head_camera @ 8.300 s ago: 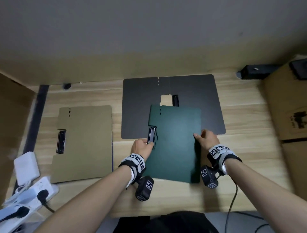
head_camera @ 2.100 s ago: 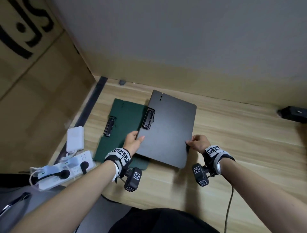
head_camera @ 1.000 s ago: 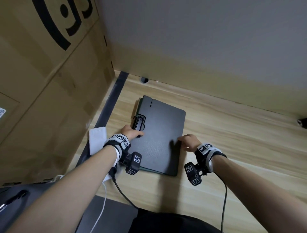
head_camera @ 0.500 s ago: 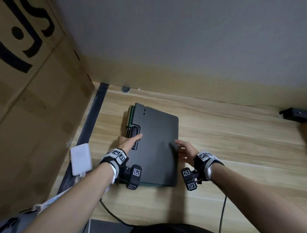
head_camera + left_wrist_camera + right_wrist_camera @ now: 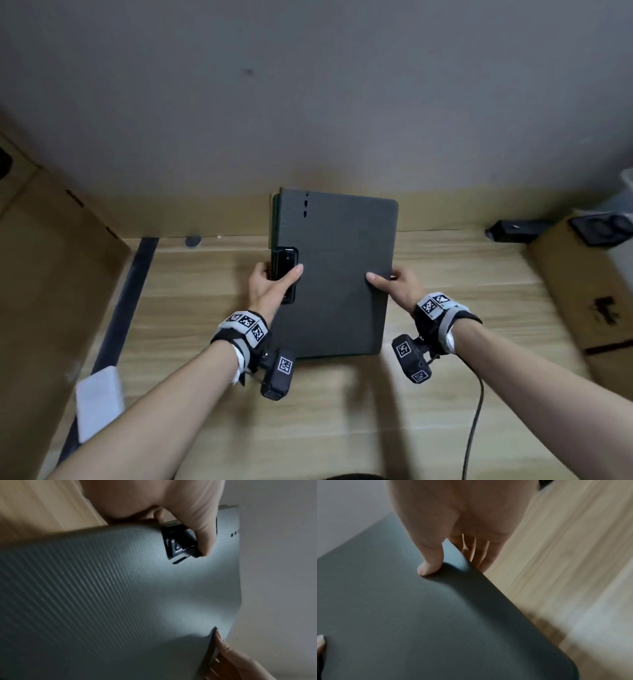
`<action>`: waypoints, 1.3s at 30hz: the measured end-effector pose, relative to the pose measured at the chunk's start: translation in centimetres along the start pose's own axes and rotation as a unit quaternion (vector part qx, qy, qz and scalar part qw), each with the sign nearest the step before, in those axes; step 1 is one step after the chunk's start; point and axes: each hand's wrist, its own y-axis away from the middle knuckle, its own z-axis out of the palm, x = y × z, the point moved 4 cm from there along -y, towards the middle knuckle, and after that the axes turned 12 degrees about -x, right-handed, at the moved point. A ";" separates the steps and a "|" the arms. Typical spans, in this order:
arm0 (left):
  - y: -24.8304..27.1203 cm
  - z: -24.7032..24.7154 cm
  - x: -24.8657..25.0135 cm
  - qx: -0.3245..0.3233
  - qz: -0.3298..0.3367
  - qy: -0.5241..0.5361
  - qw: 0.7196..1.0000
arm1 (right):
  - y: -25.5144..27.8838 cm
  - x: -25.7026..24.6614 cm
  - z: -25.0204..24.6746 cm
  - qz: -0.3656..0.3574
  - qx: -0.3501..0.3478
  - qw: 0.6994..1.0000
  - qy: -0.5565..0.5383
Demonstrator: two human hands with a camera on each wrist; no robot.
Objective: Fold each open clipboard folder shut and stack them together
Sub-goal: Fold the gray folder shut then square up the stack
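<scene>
A stack of shut clipboard folders (image 5: 339, 270) is lifted off the wooden desk, its far end raised toward the wall. The black folder (image 5: 120, 595) is on top; a green edge (image 5: 273, 219) shows beneath at the left. My left hand (image 5: 270, 284) grips the stack's left edge, thumb (image 5: 205, 539) lying over the black clip (image 5: 286, 270). My right hand (image 5: 394, 282) grips the right edge, thumb (image 5: 429, 561) on top and fingers underneath. Any folder below the green one is hidden.
The wooden desk (image 5: 342, 411) lies below the stack. Cardboard boxes stand at left (image 5: 51, 274) and right (image 5: 589, 291). A white adapter (image 5: 97, 401) sits at the front left, a black device (image 5: 513, 231) at the back right, and a cable (image 5: 474, 421) hangs from my right wrist.
Half a second ago the stack lay flat on the desk under my hands. Now both hands grip its side edges and have lifted it, moving it to the right.
</scene>
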 end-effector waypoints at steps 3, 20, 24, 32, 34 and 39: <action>0.4 3.8 1.6 -0.036 0.036 0.014 0.999 | 1.5 -0.6 -4.7 -0.051 0.048 0.997 0.018; 5.8 9.8 2.5 -0.141 0.132 -0.143 0.971 | 7.5 -1.8 -11.2 -0.183 0.029 0.983 0.000; 7.2 10.2 5.7 -0.168 0.155 -0.081 0.970 | 7.9 -3.9 -11.6 -0.219 0.049 0.974 -0.033; 4.9 11.9 8.9 -0.051 0.056 0.127 0.989 | 6.1 -4.2 -10.3 -0.188 0.166 0.949 -0.193; 3.9 11.9 9.5 -0.021 0.015 0.095 0.995 | 5.8 -4.4 -10.4 -0.196 0.175 0.946 -0.190; 2.8 12.1 10.8 0.023 0.065 -0.012 0.998 | 5.6 -6.3 -10.9 -0.232 0.174 0.951 -0.107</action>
